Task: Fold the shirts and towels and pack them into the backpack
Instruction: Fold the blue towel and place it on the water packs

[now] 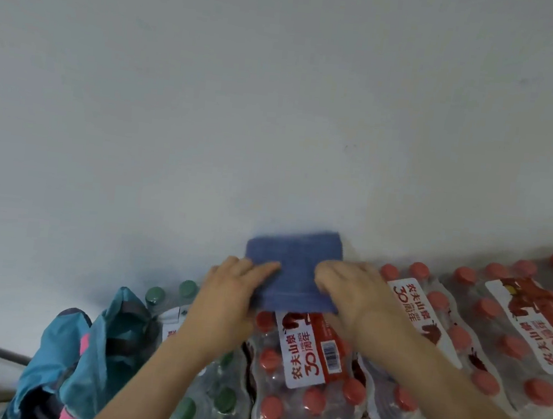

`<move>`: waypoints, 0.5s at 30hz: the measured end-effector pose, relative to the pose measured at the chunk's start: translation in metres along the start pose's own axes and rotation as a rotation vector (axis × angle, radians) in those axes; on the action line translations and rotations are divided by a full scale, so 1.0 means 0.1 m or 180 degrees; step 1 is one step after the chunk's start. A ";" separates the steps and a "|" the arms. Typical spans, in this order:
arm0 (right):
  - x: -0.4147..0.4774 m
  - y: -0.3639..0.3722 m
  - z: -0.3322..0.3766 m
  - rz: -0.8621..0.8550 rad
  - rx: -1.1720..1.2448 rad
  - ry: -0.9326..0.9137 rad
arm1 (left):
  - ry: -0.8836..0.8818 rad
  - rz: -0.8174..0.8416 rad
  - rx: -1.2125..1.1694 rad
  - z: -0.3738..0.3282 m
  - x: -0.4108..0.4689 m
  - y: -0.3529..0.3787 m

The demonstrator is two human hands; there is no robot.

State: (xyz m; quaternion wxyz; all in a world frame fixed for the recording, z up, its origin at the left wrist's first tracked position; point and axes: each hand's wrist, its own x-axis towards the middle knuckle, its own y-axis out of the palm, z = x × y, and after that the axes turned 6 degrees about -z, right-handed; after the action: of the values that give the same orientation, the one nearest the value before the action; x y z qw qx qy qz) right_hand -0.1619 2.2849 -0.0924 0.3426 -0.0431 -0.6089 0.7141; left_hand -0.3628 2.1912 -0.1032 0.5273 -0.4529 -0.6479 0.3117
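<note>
On top of a shrink-wrapped bottle pack (303, 359) with red caps, close against the wall (279, 107), a blue towel (295, 272) is being flattened into a small folded square. It is being held from both sides. The left hand (230, 296) is being laid over the left edge, its fingers (267, 267) fairly straight and flat on the cloth, released rather than clenched. The right hand (354, 296) is being set over the right edge, its fingers (324, 275) bent down onto the cloth and apparently grasping it. Both thumbs are hidden, so a pinch from beneath cannot be told. Edges are being blurred by motion.

The backpack (82, 352), teal with pink, is being left slumped at lower left, well apart from the towel, beside a green-capped pack (214, 397). No other cloth is being shown.

Judged step: the fold is being finished before packing.

Done well:
- pressure is being kept even, since the caps beneath make a lumpy base and creases may skew
- corners are being squared before any lift
- the stack is being clamped top and bottom when carried, so layers are not being let fall open
- the bag mouth looks floppy, so one hand is probably being needed to hold it wide
</note>
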 end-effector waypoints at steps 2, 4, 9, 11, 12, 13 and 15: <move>-0.26 0.29 -0.01 0.0223 -0.0158 -0.0183 | 0.0343 0.0413 0.0665 0.00 -0.27 0.28; -0.51 0.56 -0.02 0.0567 -0.0211 -0.0144 | 0.0474 0.0768 0.0896 -0.04 -0.55 0.51; -0.72 0.76 -0.02 0.0691 -0.0001 0.0078 | 0.0501 0.0612 0.0890 -0.17 -0.71 0.63; -0.72 0.72 0.00 0.0771 0.0016 0.0064 | 0.0578 0.0794 0.0838 -0.17 -0.70 0.63; -0.71 0.70 0.02 0.0827 -0.0046 0.0044 | 0.0589 0.0923 0.0791 -0.16 -0.70 0.63; -0.71 0.70 0.02 0.0919 -0.0126 0.0011 | 0.0616 0.0996 0.0742 -0.15 -0.70 0.64; -0.70 0.70 0.02 0.1049 -0.0294 -0.0148 | 0.0642 0.1136 0.0638 -0.16 -0.70 0.63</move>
State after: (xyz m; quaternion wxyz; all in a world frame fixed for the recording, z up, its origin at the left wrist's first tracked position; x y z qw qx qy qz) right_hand -0.1402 2.2440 -0.1795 0.2044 -0.1415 -0.6335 0.7327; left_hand -0.3291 2.1511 -0.1828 0.5682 -0.5346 -0.4673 0.4159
